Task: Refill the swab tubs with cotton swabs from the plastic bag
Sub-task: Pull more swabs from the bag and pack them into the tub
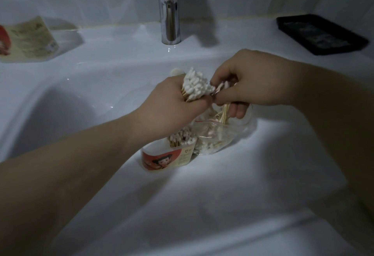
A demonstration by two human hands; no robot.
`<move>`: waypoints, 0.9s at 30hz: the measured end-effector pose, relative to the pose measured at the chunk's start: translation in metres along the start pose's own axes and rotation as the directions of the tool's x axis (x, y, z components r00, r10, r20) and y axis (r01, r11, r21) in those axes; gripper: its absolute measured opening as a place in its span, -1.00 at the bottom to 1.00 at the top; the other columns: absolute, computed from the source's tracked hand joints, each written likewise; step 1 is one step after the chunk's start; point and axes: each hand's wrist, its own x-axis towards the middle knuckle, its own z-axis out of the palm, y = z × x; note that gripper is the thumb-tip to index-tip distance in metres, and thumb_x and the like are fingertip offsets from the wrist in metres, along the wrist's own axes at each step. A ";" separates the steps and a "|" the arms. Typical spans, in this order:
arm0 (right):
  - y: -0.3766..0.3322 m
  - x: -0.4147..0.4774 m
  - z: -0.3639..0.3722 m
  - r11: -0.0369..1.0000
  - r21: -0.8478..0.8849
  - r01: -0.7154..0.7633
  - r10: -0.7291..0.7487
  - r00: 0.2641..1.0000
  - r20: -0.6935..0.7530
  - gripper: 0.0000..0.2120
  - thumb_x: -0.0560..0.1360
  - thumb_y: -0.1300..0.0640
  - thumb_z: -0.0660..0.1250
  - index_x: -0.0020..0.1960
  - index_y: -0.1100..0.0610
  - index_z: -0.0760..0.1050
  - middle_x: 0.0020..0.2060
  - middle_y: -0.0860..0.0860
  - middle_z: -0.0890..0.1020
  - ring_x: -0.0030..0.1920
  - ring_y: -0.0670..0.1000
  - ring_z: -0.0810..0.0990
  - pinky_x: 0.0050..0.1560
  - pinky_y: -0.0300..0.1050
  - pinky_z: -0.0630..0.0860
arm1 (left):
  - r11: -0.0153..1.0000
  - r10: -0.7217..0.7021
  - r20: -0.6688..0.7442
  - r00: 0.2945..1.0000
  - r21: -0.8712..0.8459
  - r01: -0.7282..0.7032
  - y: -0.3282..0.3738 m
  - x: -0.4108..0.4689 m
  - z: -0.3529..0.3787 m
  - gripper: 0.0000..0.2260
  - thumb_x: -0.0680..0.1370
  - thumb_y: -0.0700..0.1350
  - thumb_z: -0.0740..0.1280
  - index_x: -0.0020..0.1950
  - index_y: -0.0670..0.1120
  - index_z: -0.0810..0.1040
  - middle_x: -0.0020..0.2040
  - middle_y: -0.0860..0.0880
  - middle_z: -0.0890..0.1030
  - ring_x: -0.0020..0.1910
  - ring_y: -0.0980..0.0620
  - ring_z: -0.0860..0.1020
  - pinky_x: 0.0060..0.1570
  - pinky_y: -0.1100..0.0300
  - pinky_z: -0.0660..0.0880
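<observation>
Left hand (172,102) grips swab bundle (197,84); right hand (249,81) pinches more.

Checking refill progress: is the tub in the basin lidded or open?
Open. The swab tub stands upright without a lid, cotton swabs sticking up from its mouth.

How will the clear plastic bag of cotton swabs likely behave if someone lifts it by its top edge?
The plastic bag looks thin and crumpled, so it would probably sag, not hold its shape. It likely feels light, since it holds only cotton swabs. Its mouth seems open under the right hand, so swabs might spill if it tips.
</observation>
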 end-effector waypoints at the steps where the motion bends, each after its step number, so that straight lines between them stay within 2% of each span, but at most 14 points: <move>1: 0.000 0.001 0.001 1.000 0.005 0.000 0.000 1.000 0.007 -0.83 0.48 0.28 0.46 -0.07 0.01 0.66 -0.38 0.08 0.71 -0.36 0.02 0.73 -0.25 -0.19 0.67 | 1.000 0.002 0.020 1.000 0.001 -0.002 -0.001 0.000 0.001 -0.88 0.51 -0.03 0.49 -0.03 -0.03 0.64 -0.17 0.00 0.68 -0.17 0.09 0.64 -0.14 0.16 0.53; 4: 0.000 0.004 0.005 0.997 0.070 -0.024 0.022 0.999 0.028 -0.77 0.46 0.35 0.47 0.00 0.05 0.63 -0.33 0.12 0.72 -0.34 0.05 0.74 -0.26 -0.17 0.66 | 1.000 -0.002 0.066 0.998 0.003 0.002 -0.004 -0.002 0.005 -0.87 0.47 -0.12 0.51 -0.03 -0.01 0.62 -0.16 0.05 0.67 -0.20 0.17 0.63 -0.18 0.24 0.52; 7: 0.001 0.005 0.005 0.991 0.136 -0.014 0.013 1.000 0.009 -0.71 0.44 0.40 0.48 -0.02 0.04 0.62 -0.32 0.13 0.72 -0.37 0.01 0.71 -0.33 -0.25 0.61 | 1.000 -0.002 0.076 0.997 -0.012 0.003 -0.004 -0.002 0.007 -0.84 0.46 -0.16 0.51 -0.05 0.02 0.60 -0.15 0.13 0.65 -0.24 0.24 0.60 -0.24 0.35 0.48; 12: 0.004 0.003 -0.002 0.999 0.028 -0.035 0.035 0.999 -0.009 -0.76 0.47 0.34 0.44 0.04 0.05 0.64 -0.35 0.10 0.72 -0.37 0.00 0.70 -0.27 -0.16 0.63 | 0.996 -0.059 -0.027 0.998 -0.061 0.057 -0.009 0.003 0.007 -0.89 0.49 -0.14 0.50 -0.09 0.00 0.58 -0.24 0.03 0.65 -0.28 0.20 0.59 -0.26 0.28 0.51; 16: 0.005 0.001 -0.004 0.999 0.029 -0.038 0.039 0.999 -0.032 -0.84 0.48 0.30 0.47 -0.04 0.07 0.68 -0.42 0.07 0.69 -0.48 -0.10 0.60 -0.39 -0.30 0.51 | 0.990 -0.048 -0.114 0.992 -0.136 0.032 -0.008 0.006 0.004 -0.93 0.53 -0.17 0.46 -0.04 -0.13 0.61 -0.26 0.03 0.68 -0.31 0.17 0.62 -0.25 0.26 0.54; 20: 0.004 0.002 0.004 0.999 -0.036 -0.024 0.026 0.999 0.048 -0.94 0.47 0.07 0.53 -0.07 0.03 0.72 -0.42 0.02 0.69 -0.46 -0.12 0.58 -0.23 -0.10 0.55 | 0.966 -0.052 -0.148 0.988 -0.260 0.012 -0.005 0.008 0.002 -0.84 0.54 -0.22 0.45 0.07 -0.25 0.58 -0.27 -0.03 0.68 -0.36 0.14 0.62 -0.31 0.25 0.53; 22: 0.004 0.003 0.007 0.998 -0.062 -0.017 0.020 0.999 0.049 -0.89 0.50 0.03 0.49 -0.12 0.06 0.72 -0.43 0.02 0.68 -0.47 -0.11 0.56 -0.18 -0.04 0.55 | 0.951 -0.052 -0.127 0.991 -0.309 0.011 -0.005 0.008 0.003 -0.82 0.55 -0.23 0.44 0.13 -0.22 0.57 -0.24 -0.06 0.68 -0.33 0.10 0.63 -0.29 0.20 0.55; 24: 0.004 0.003 0.006 0.997 -0.075 -0.029 0.032 0.999 0.042 -0.87 0.53 0.03 0.47 -0.14 0.06 0.72 -0.43 0.01 0.68 -0.48 -0.11 0.55 -0.18 -0.07 0.54 | 0.928 -0.075 -0.127 0.989 -0.371 0.023 -0.005 0.007 0.004 -0.81 0.56 -0.24 0.43 0.16 -0.14 0.57 -0.25 -0.04 0.66 -0.26 0.07 0.65 -0.25 0.12 0.61; 25: 0.005 0.003 0.004 0.997 -0.071 -0.037 0.040 0.999 0.035 -0.87 0.53 0.03 0.47 -0.14 0.05 0.72 -0.43 0.02 0.68 -0.48 -0.11 0.56 -0.19 -0.07 0.54 | 0.925 -0.090 -0.144 0.986 -0.379 0.029 -0.006 0.008 0.004 -0.85 0.57 -0.24 0.43 0.13 -0.12 0.59 -0.25 -0.02 0.66 -0.23 0.04 0.65 -0.20 0.08 0.61; 27: 0.006 0.003 0.002 0.998 -0.052 -0.044 0.044 0.999 -0.002 -0.86 0.54 0.05 0.46 -0.13 0.09 0.72 -0.41 0.03 0.69 -0.47 -0.12 0.57 -0.18 -0.08 0.56 | 0.924 -0.132 -0.184 0.974 -0.379 0.053 -0.007 0.010 0.001 -0.93 0.56 -0.22 0.43 0.02 -0.10 0.63 -0.27 0.01 0.67 -0.22 0.04 0.65 -0.17 0.11 0.59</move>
